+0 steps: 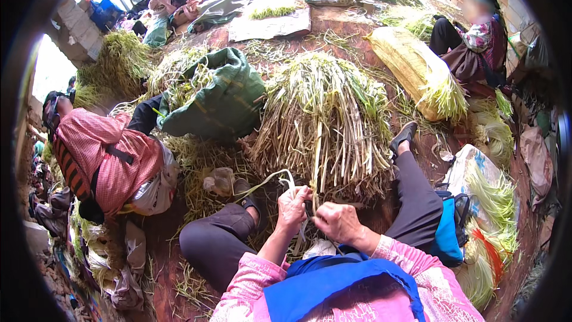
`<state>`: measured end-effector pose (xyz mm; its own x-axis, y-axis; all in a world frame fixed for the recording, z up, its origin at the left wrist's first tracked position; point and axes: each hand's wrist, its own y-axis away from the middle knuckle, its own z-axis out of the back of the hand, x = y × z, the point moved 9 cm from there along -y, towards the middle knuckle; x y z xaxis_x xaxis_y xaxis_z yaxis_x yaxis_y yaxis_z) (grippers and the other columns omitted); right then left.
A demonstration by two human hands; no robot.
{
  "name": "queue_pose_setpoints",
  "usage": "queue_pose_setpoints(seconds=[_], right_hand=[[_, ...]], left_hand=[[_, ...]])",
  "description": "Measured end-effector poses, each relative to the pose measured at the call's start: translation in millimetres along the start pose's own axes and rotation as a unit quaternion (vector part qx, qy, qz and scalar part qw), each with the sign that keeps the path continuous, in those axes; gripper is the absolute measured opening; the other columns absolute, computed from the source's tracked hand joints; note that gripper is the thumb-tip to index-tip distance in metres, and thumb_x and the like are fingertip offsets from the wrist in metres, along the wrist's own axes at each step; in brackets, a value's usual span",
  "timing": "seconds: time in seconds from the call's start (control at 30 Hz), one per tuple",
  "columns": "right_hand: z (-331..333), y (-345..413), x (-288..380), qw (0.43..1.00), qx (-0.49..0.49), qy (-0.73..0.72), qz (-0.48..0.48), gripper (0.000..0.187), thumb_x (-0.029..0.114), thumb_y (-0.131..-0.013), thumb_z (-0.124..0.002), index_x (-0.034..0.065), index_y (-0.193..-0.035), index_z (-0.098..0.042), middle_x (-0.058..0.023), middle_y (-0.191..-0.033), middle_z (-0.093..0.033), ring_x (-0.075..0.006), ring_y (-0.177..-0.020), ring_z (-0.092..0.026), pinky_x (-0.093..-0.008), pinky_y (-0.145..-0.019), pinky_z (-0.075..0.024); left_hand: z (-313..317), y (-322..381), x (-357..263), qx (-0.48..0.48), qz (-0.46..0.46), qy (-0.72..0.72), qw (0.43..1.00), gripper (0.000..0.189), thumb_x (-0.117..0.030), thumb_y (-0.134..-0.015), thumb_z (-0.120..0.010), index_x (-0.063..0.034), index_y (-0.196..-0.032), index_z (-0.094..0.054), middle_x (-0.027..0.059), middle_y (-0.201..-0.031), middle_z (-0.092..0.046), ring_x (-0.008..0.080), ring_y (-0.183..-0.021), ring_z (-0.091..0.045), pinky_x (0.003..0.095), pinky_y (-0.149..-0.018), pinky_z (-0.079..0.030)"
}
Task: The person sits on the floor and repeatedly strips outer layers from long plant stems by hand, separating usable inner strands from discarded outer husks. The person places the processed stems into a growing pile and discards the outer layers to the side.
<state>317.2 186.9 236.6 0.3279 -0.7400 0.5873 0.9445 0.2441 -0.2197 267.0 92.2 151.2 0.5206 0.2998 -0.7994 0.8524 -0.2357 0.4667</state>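
Note:
A long pale stalk (317,156) runs down from the big heap of plant stalks (295,130) to my hands. Its lower end lies between the fingers of my left hand (291,210) and my right hand (340,223), which almost meet. My left hand also holds a whitish-green peeled strip (268,178) that loops out to the left. My right hand is curled with its fingertips pinched at the stalk's end. The heap's leafy tops point away from me, and its brownish butt ends face me. My bent legs spread to either side of it.
A green woven sack (223,98) of plants stands left of the heap, beside a seated person (111,152). A yellow sack (402,65) lies at the right, near another person (482,45). Pale strips (489,192) and a blue bag (449,232) lie by my right leg.

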Motion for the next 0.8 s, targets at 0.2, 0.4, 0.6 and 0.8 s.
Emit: queue_pose_setpoints(seconds=[0.2,0.4,0.6,0.8], right_hand=[[-29.9,16.5,-6.2,0.993,0.109,-0.044,-0.008,0.025,0.027,-0.079,-0.059,0.0038,-0.072,-0.056,-0.0098,-0.07,-0.058,-0.0233,-0.061,-0.059,-0.0327,-0.054,-0.0475],[-35.9,-17.6,-72.5,0.69,0.107,-0.661,-0.274,0.033,0.03,-0.089,-0.051,0.0053,-0.11,-0.056,-0.002,-0.098,-0.061,-0.0051,-0.068,-0.053,-0.0209,-0.06,-0.0455],[-7.3,-45.0,-27.0,0.616,0.102,-0.761,-0.177,0.025,0.017,-0.088,-0.053,-0.0008,-0.104,-0.056,-0.0051,-0.087,-0.061,-0.0094,-0.065,-0.055,-0.0233,-0.059,-0.0467],[13.3,-59.8,-9.2,0.8,0.076,-0.581,-0.127,0.016,0.017,-0.086,-0.057,0.0012,-0.084,-0.059,0.0044,-0.066,-0.051,-0.0032,-0.055,-0.042,-0.018,-0.05,-0.0349]], left_hand=[[-8.2,8.9,-3.8,0.044,-0.023,-0.125,0.991,0.012,-0.015,-0.08,-0.062,-0.0039,-0.081,-0.058,-0.0019,-0.06,-0.054,0.0015,-0.039,-0.037,0.0167,-0.034,-0.026],[-23.0,44.2,-27.3,0.123,0.027,-0.029,0.992,0.011,-0.013,-0.081,-0.061,-0.0045,-0.083,-0.055,-0.003,-0.058,-0.05,0.0021,-0.04,-0.037,0.0173,-0.036,-0.027],[-23.9,72.5,-34.7,0.205,0.044,0.067,0.976,0.01,-0.008,-0.082,-0.06,-0.0038,-0.09,-0.055,-0.0016,-0.061,-0.053,0.0012,-0.04,-0.036,0.0161,-0.037,-0.026],[-8.6,66.8,-84.4,0.039,-0.111,-0.105,0.987,0.014,-0.016,-0.084,-0.06,-0.0034,-0.091,-0.06,-0.0033,-0.068,-0.057,-0.0002,-0.047,-0.037,0.0154,-0.041,-0.026]])
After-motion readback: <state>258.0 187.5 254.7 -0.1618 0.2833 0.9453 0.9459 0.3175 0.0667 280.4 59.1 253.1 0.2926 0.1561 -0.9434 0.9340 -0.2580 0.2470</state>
